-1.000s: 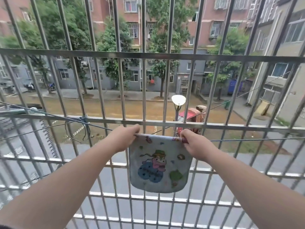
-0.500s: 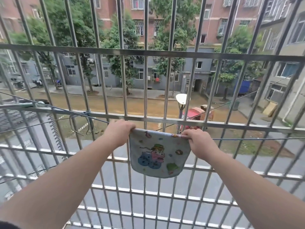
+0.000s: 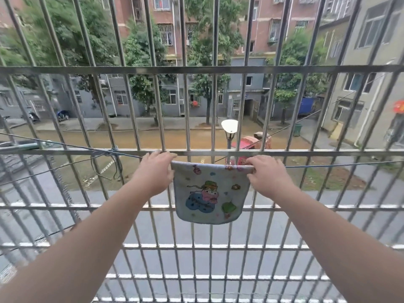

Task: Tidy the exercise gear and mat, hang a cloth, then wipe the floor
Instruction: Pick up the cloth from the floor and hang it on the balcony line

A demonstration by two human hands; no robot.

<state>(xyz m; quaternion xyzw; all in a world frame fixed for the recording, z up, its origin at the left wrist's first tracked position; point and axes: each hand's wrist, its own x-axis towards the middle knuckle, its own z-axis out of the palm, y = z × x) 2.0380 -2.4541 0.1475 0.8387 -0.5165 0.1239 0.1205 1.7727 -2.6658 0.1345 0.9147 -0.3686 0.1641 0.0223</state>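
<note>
Left fingers (image 3: 166, 156) curl over the top left corner of the cloth (image 3: 209, 193), clamped on it at the line; right fingers (image 3: 251, 174) pinch the top right corner the same way, thumb under the fold as far as I can tell. The left hand (image 3: 156, 173) and right hand (image 3: 267, 176) sit at either end of the cloth's top edge, well apart, stretching it flat. The cloth (small, pale blue, cartoon print) is folded over the clothesline (image 3: 328, 165), which runs just below the horizontal rail of the window grille (image 3: 87, 152), and it hangs down in front of the bars. Change against the earlier frames: the hands are now spread a little wider and the top edge looks straighter and tauter along the line, less bunched at the corners; the cloth hangs squarer. The hands also sit higher, closer to the rail, though the camera has tilted too, so part of that is view shift. Meaning for the task: the hang-a-cloth step looks nearly done, draped and being smoothed; neither hand has let go yet. Wiping the floor is judged still to come (no floor, mat or gear in view). Beyond the grille: street, trees, a lamp post (image 3: 229, 127).
</note>
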